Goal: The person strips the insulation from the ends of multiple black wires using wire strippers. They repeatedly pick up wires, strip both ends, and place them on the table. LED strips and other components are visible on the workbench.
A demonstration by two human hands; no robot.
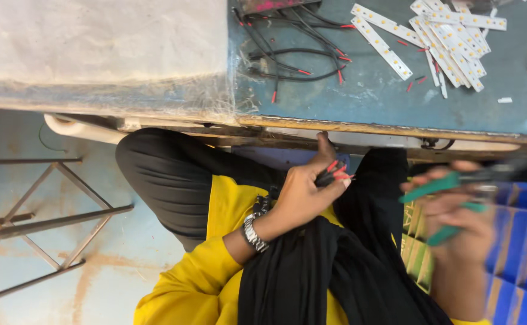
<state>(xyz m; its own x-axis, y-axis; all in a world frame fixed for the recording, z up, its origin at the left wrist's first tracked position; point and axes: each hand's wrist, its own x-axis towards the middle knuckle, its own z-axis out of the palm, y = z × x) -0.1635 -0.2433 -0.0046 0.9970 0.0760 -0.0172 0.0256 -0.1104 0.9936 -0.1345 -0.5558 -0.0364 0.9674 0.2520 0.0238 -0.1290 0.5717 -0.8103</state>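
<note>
Left hand (302, 195): closed in a pinch on a small wire bundle (334, 173), black insulation w/ red tips, held in the lap area just below the surface edge (396, 127). Thumb points up toward the edge; the red tips stick out past the fingers to the right. A metal wristwatch (253, 232) sits on the left wrist.

Right hand (459, 225): motion-blurred, wrapped around a hand tool w/ green handles (435, 186), prob. cutters or strippers. Tool head not resolvable, so jaw position can't be read. Fingers appear closed on both handles.

Handling, wire bundle: light, thin, flexible; the strands look likely to splay or slip apart if gripped loosely. Best hold is judged to be a firm pinch on the black insulation just behind the red tips, keeping the ends aligned and exposed. The tips are short, so little spare length is available for re-gripping.

Surroundings: blue-grey surface above carries loose black wires (293, 54) w/ red ends, near the middle. White LED strips (450, 42) lie in a scattered pile at upper right, well apart from the hands. Small red offcuts (412, 84) lie between wires and strips. A blue plastic crate (525, 253) sits beside the right hand. A metal stool frame (40, 216) stands on the floor at left.
</note>
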